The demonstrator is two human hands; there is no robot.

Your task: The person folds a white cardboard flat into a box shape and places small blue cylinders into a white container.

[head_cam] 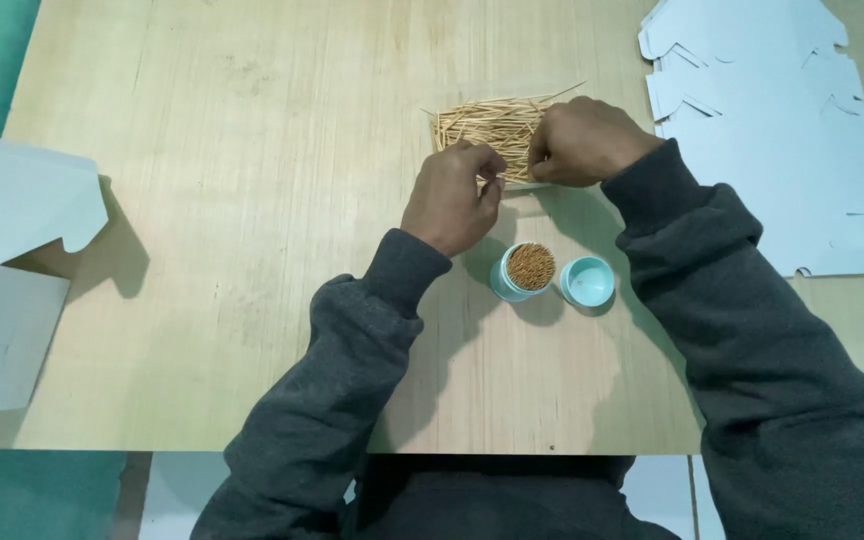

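A loose pile of wooden toothpicks (487,122) lies on the light wooden table (252,200). My left hand (452,195) rests at the pile's near edge, fingers pinched on a few toothpicks. My right hand (582,140) covers the pile's right end, fingers curled into the sticks. Just below my hands stands a small teal round container (524,272), open and packed with upright toothpicks. Its teal lid (588,281) lies beside it on the right, hollow side up.
An open pale cardboard box (7,260) sits at the table's left edge with a teal item inside. A stack of flat, unfolded pale box blanks (772,120) lies at the right. Teal floor shows beyond the table's left and near edges.
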